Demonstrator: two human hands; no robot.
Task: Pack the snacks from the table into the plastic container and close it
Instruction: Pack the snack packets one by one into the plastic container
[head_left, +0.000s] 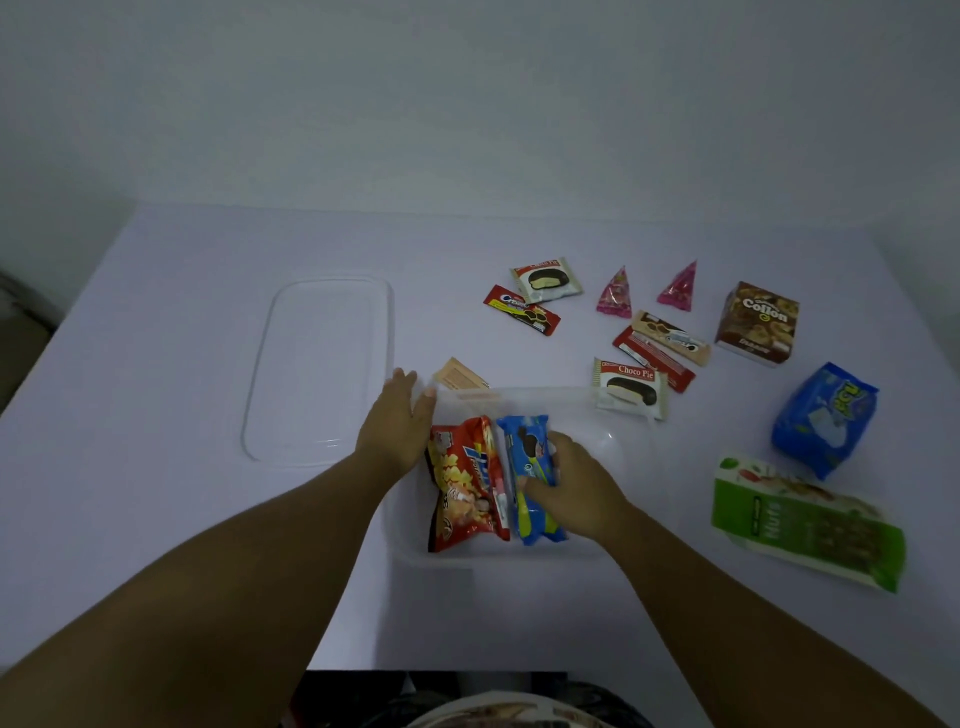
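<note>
Both forearms fill the near edge of my view, reaching out over the white counter (156, 364). Far out to the left of my left fingers lies the clear lid (319, 369), flat on the counter and well apart from everything else. My left hand (397, 426) rests on the left rim of the clear plastic container (519, 558), fingers straight and close together, holding nothing. Just beyond those fingertips a small beige packet (460, 375) lies against the container's far wall.

Inside the container, right beside my left hand, sits a red snack bag (462, 488), and touching it on the right is the blue cookie pack (530, 478). My right hand (574, 486) is down in the container, fingers (558, 449) and thumb curled round that blue pack.

Beyond my right fingers, out on the counter: a red cream-cookie bar (522, 309) with a Choco Pie (545, 280) touching its far end. To the right of them, two pink triangular packets (615, 292), then a beige bar (670, 338) overlapping a red bar (654, 361), and a second Choco Pie (629, 388) touching the container's far right corner.

Further right stands the brown Collon box (757, 323). Well to the right of my right fingers lie a blue bag (823, 418) and, nearer me, a green nuts pouch (808, 525), the two just touching.
</note>
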